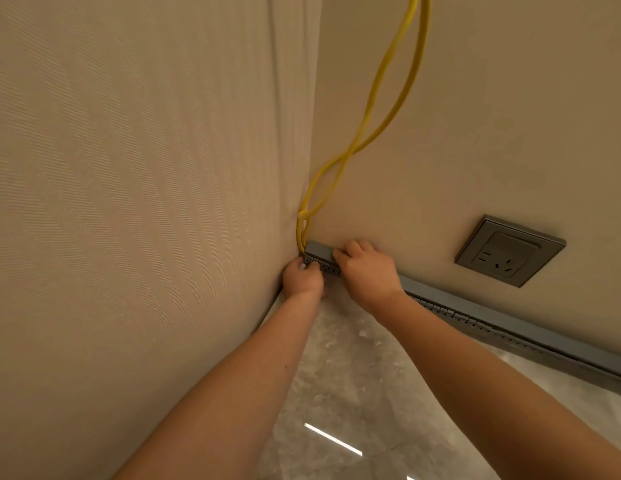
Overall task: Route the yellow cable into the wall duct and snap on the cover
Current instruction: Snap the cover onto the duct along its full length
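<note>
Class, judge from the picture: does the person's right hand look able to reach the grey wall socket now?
Probably yes. The right hand grips the duct near the corner, and the wall socket sits on the same wall, to its right and higher. Only bare wall lies between them.

Yellow cable (pixel 370 109) entering grey wall duct (pixel 510 323)

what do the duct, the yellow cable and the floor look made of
Wall duct: probably matte grey plastic, given thin slotted fingers. Yellow cable: smooth flexible jacket, likely PVC; hangs in loops. Floor: glossy veined stone or tile, mirroring light strips.
</note>
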The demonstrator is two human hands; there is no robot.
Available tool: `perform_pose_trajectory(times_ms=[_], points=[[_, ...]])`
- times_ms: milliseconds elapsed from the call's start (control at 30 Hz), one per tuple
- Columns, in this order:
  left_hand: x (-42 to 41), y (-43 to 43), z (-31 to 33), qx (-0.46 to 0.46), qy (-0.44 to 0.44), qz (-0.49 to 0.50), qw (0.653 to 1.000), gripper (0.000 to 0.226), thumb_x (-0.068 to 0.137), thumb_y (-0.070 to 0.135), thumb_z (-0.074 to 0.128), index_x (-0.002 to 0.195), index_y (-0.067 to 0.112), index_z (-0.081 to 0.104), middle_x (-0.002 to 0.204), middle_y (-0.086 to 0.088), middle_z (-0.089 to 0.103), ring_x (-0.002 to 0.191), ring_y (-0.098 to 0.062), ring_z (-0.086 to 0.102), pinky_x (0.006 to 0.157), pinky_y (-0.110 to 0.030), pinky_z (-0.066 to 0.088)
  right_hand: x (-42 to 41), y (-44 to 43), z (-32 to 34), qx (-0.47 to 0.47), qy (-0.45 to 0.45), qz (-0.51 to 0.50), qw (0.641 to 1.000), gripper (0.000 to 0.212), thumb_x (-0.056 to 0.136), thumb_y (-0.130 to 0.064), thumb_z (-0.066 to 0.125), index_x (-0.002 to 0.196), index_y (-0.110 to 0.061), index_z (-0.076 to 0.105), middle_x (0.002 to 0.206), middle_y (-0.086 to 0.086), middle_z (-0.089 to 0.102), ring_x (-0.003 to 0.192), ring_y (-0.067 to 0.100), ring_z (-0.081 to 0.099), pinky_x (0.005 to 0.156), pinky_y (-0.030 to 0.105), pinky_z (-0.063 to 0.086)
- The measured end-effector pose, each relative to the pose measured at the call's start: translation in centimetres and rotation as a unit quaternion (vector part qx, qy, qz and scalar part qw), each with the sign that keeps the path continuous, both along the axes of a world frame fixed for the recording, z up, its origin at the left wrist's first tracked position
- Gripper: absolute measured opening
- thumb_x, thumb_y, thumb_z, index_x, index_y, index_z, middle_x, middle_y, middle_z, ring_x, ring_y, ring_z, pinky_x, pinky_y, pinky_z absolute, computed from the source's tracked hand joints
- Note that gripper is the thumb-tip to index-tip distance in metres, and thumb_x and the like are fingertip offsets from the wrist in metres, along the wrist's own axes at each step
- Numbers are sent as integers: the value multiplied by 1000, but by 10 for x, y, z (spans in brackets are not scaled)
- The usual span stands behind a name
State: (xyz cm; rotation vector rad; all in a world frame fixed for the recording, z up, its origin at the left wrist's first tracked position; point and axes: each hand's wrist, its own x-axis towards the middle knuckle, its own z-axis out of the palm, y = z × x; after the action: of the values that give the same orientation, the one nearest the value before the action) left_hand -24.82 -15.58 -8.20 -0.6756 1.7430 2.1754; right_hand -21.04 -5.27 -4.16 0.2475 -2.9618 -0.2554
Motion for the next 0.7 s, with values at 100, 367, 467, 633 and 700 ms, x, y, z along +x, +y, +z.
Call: perform_pose_trajectory(times_ms=[100, 367, 467, 633, 700], points=[[-1, 4, 1, -5, -6, 7, 1000, 44, 98, 10, 39, 141, 17, 40, 129, -16, 59, 110, -34, 61, 94, -45, 52, -3, -4, -2, -18, -26, -29, 999, 26, 89, -19, 54, 114, -15, 59, 110, 8, 57, 103, 30, 55, 59, 32, 36], [10, 4, -7, 70, -20, -21, 997, 40, 104, 18, 28, 143, 27, 27, 117, -18, 55, 72, -27, 65, 73, -39, 53, -7, 14, 7, -163, -142, -1, 977, 23, 89, -27, 55, 107, -18, 66, 103, 12, 67, 96, 33, 60, 66, 32, 40], [12, 2, -7, 77, -7, -29, 997, 37, 103, 10, 31, 138, 22, 36, 130, -17, 51, 103, -33, 62, 77, -39, 52, -11, 18, 11, -189, -174, -4, 966, 29, 91, -25, 55, 117, -19, 65, 110, 11, 68, 99, 31, 59, 70, 30, 38], [17, -5, -7, 103, 2, -13, 995, 35, 101, 3, 34, 133, 15, 42, 126, -15, 56, 100, -31, 64, 74, -36, 54, -6, 19, 4, -275, -176, -15, 945, 24, 93, -20, 52, 112, -20, 67, 100, 7, 69, 89, 26, 59, 74, 36, 48], [21, -8, -8, 114, 20, -11, 993, 34, 101, 4, 36, 133, 16, 43, 119, -12, 56, 88, -26, 64, 70, -33, 54, -4, 18, 0, -286, -161, -17, 944, 29, 95, -19, 49, 118, -20, 65, 108, 7, 69, 98, 28, 60, 81, 39, 49]])
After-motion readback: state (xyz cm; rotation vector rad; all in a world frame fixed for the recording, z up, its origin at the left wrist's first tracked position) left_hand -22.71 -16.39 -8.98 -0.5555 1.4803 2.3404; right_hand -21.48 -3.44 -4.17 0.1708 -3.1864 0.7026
